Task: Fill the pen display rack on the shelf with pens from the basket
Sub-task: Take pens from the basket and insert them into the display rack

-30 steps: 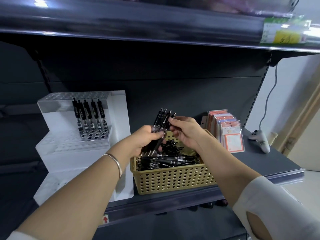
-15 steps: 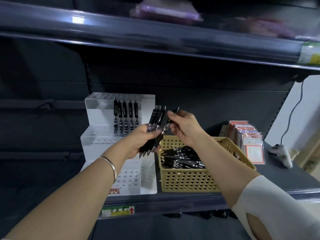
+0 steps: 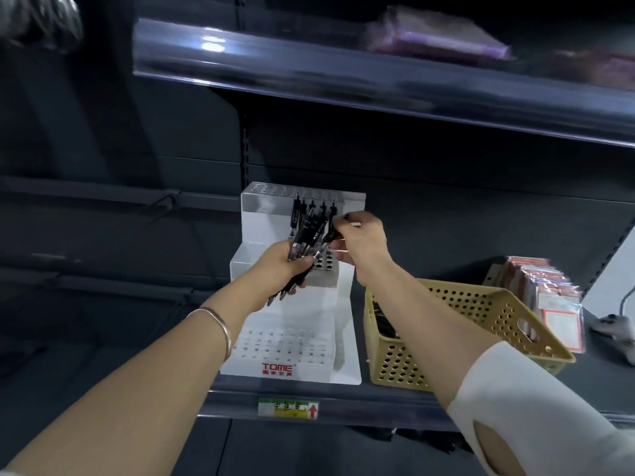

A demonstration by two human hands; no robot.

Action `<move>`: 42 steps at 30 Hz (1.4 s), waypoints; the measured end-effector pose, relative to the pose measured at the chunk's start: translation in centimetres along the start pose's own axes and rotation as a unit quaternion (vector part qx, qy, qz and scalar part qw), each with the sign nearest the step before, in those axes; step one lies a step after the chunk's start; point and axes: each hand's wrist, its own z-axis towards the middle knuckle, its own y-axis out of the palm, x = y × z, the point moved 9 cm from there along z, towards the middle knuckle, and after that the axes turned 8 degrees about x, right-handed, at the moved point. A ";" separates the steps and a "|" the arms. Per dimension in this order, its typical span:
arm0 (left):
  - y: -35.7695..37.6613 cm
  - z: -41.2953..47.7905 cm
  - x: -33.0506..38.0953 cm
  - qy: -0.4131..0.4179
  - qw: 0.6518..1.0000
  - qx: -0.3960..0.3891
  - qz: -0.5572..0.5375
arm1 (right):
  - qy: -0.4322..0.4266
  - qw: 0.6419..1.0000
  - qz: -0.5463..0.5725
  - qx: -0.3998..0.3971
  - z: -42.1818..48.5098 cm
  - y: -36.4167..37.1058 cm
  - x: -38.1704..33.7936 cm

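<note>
left hand [image 3: 285, 267]: up in front of the rack's middle step, its grip wrapped round a bundle of black pens [image 3: 307, 240], tips down, clip ends up.
right hand [image 3: 362, 242]: just right of that bundle, grip narrow, thumb and fingertips pinching a single pen [image 3: 330, 232] near its top; the pen touches the bundle's right edge.
pen display rack [image 3: 264, 221]: white, three steps of holes, red "tome" on the front lip; it stands on the shelf [image 3: 343, 400] just left of the basket.
pens in the rack [image 3: 296, 213]: a short row of black ones, upright on the right half, tops against the top step; the hands hide where they seat.
basket [image 3: 481, 304]: yellow perforated plastic on the same shelf, the right forearm crossing over it; a few dark pens [image 3: 384, 324] show inside at its left end.
bangle [image 3: 221, 326]: thin metal, on the left wrist.
sleeve [image 3: 515, 407]: white, on the right arm.
packets [image 3: 553, 300]: a row of clear-wrapped cards standing right of the basket.
price label [image 3: 288, 408]: green and yellow with a red arrow, on the shelf's front edge below the rack.
upper shelf [image 3: 378, 84]: carries a blurred purple packet [image 3: 443, 41].
</note>
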 end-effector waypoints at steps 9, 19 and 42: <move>-4.0 0.9 -1.2 -0.006 0.995 0.102 -0.010 | -0.106 0.985 -0.135 -0.030 1.3 3.3 -2.3; -8.5 2.1 -2.4 -0.009 0.979 0.197 -0.052 | -0.304 0.803 -0.513 -0.009 2.9 8.9 -5.0; -7.5 2.7 -2.7 -0.013 0.982 0.175 -0.067 | -0.249 0.867 -0.431 0.028 3.4 8.1 -4.1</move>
